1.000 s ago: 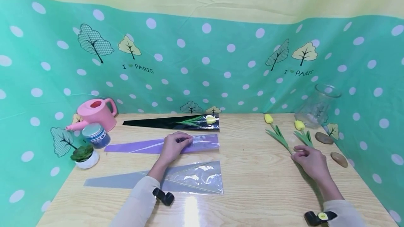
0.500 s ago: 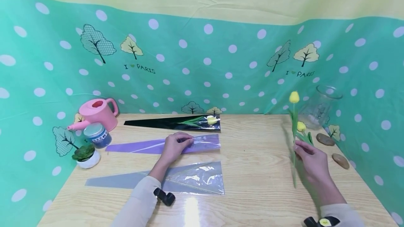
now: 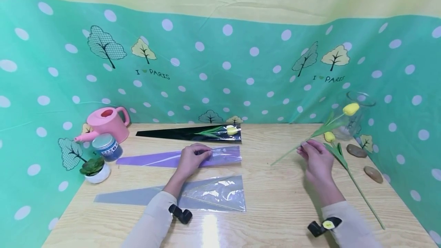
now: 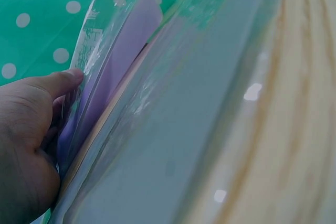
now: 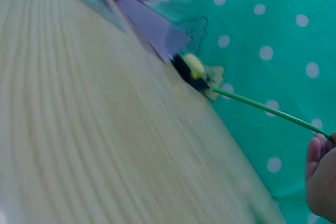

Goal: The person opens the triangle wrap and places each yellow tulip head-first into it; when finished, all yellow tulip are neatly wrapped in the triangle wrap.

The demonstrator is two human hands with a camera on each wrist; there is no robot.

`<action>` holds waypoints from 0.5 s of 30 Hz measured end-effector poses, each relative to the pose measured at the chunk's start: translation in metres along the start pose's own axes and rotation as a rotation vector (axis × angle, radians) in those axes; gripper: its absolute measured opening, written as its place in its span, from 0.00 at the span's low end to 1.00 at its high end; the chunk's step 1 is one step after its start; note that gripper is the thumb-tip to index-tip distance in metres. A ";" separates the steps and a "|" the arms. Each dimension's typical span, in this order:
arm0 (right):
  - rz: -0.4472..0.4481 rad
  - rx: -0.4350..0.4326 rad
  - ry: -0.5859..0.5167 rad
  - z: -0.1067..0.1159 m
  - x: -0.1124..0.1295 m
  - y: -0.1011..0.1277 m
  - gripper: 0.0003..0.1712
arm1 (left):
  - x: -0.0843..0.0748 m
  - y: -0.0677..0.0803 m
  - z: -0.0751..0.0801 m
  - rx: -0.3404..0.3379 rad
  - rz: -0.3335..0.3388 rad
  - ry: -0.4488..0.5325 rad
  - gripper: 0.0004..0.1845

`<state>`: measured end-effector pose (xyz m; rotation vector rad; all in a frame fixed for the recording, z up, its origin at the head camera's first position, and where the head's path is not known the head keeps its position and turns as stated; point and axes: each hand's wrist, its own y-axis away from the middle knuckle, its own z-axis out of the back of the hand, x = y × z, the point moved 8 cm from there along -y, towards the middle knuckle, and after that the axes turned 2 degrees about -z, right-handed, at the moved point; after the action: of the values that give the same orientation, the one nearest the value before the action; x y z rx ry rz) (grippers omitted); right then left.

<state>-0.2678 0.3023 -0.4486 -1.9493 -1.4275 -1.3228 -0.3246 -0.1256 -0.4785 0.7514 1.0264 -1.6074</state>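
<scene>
Right hand (image 3: 316, 159) pinches a tulip (image 3: 330, 122) by the stem, held tilted above the table (image 3: 275, 202), bloom toward the vase (image 3: 355, 114). Left hand (image 3: 193, 159) grips the purple sleeve (image 3: 151, 160) near its mouth, sleeve flat on table. Second tulip (image 3: 344, 163) lies beside the right hand.

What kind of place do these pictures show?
Probably a staged flower-wrapping table: a wooden tabletop boxed in by a polka-dot backdrop, with plastic flower sleeves such as the purple sleeve and a pink watering can.
</scene>
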 end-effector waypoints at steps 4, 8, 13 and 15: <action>0.003 -0.049 -0.037 -0.016 -0.017 -0.003 0.12 | -0.001 0.000 0.000 0.005 -0.001 0.005 0.04; 0.008 -0.076 -0.023 -0.035 -0.037 -0.004 0.12 | 0.000 0.000 -0.001 0.008 -0.002 0.000 0.05; 0.005 -0.078 -0.007 -0.056 -0.067 0.000 0.10 | 0.000 0.000 0.000 0.004 -0.003 -0.007 0.05; 0.008 -0.073 0.011 -0.064 -0.079 0.003 0.10 | 0.000 0.000 0.000 0.002 -0.004 -0.004 0.04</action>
<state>-0.2971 0.2123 -0.4841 -1.9891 -1.3825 -1.3982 -0.3243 -0.1257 -0.4789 0.7470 1.0243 -1.6131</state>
